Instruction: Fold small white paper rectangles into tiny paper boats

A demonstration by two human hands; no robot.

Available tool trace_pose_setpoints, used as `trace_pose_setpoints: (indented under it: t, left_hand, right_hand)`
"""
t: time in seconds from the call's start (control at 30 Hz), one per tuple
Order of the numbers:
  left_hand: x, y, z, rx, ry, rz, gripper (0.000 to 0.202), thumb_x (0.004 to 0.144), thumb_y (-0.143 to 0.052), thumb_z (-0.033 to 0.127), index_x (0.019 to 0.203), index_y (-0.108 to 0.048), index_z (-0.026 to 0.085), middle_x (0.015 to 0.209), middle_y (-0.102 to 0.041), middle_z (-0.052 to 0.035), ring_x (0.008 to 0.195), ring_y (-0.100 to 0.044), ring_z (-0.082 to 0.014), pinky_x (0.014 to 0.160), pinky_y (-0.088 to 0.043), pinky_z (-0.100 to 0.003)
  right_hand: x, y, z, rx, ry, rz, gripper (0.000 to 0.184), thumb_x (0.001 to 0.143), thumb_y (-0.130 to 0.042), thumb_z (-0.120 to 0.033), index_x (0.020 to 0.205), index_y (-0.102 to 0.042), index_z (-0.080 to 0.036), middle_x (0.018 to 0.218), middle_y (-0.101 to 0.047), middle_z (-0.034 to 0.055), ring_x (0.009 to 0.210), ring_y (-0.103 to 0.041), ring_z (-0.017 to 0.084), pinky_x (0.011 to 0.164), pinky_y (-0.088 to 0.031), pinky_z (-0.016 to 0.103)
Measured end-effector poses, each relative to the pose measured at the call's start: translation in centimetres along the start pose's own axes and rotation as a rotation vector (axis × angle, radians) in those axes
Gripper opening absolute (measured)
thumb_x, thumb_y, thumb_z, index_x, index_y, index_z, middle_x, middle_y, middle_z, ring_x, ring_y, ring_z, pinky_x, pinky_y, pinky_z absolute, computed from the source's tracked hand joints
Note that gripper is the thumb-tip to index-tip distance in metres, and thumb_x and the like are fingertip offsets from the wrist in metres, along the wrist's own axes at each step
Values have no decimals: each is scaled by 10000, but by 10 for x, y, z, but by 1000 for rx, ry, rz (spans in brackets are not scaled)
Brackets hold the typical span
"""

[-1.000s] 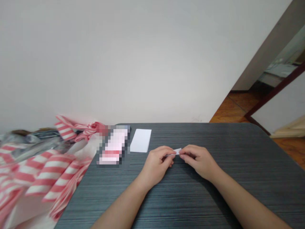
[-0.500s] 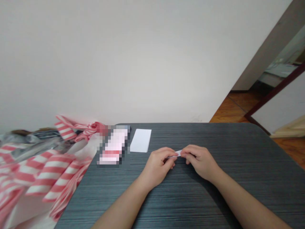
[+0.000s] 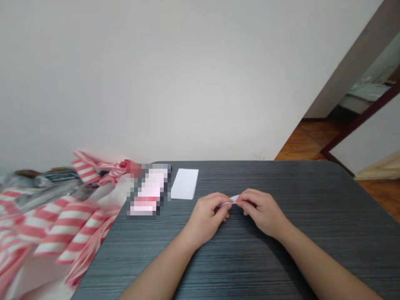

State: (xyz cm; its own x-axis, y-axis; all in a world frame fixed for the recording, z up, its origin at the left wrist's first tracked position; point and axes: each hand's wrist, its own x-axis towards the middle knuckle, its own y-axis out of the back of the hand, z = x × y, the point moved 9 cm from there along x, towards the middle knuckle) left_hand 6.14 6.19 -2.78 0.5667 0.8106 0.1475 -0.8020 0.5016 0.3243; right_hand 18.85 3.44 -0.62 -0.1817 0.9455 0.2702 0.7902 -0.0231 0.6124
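A small paper strip (image 3: 233, 199) was held just above the dark table (image 3: 296, 250), pinched at one end by the closed fingertips of the left hand (image 3: 208, 216) and at the other by those of the right hand (image 3: 261, 210) (both clamped on it). The work was judged to be mid-crease, and any further fold would call for aligned edges and steady fingertip pressure. A white card (image 3: 185, 183) lay apart, beyond the left hand.

Right of your right hand (image 3: 261, 210), open table (image 3: 328, 216) surface runs to the edge, so you can pass there freely. Left of your left hand (image 3: 208, 216), the white card (image 3: 185, 183) and the pink object (image 3: 148, 191) lie near, and the striped cloth (image 3: 62, 225) crowds that edge.
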Motion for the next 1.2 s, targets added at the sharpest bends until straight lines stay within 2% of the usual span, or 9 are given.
trace_pose_setpoints:
  t: [0.23, 0.47, 0.83, 1.0, 1.13, 1.2]
  left_hand:
    - [0, -1, 1, 42, -18, -25, 196, 928, -538, 243, 932, -720, 169, 875, -688, -49, 639, -623, -112, 609, -508, -211]
    - [-1, 3, -1, 12, -1, 25, 199, 924, -539, 259, 907, -713, 163, 928, -696, -63, 600, -612, -101, 580, -510, -210]
    - [0, 3, 4, 37, -15, 8, 191, 919, -545, 253, 886, -715, 171, 959, -700, -65, 646, -631, -116, 605, -522, -219]
    - [-1, 3, 0, 80, 11, 15, 178, 895, -576, 240, 1012, -701, 190, 964, -727, -64, 773, -672, -162, 678, -524, -239]
    - [-1, 4, -5, 39, 43, 36, 328, 847, -627, 209, 1173, -625, 184, 925, -741, -42, 790, -678, -171, 716, -513, -252]
    - [-1, 4, -4, 49, 47, 28, 336, 836, -649, 228, 1168, -634, 182, 923, -745, -35, 800, -675, -174, 736, -504, -255]
  right_hand:
    - [0, 0, 2, 18, -27, 6, 200, 918, -545, -136, 762, -656, -192, 703, -615, -5, 591, -589, 118, 609, -444, 225]
    - [-2, 1, 9, 67, -75, 48, 117, 898, -582, -154, 806, -645, -189, 733, -620, -5, 545, -583, 108, 573, -454, 220]
    - [-1, 2, 2, 48, -33, 36, 204, 911, -519, -115, 751, -615, -195, 762, -607, 12, 561, -575, 117, 570, -471, 227]
    - [-1, 2, 1, 40, -18, 30, 206, 916, -510, -109, 757, -607, -195, 754, -589, 7, 577, -572, 118, 578, -465, 224]
    - [0, 1, 0, 37, -4, 9, 207, 928, -502, -119, 765, -605, -196, 761, -584, 8, 593, -572, 120, 589, -461, 228]
    - [-1, -1, 0, 34, 4, -2, 205, 930, -502, -122, 772, -608, -198, 768, -588, 10, 593, -566, 121, 596, -461, 233]
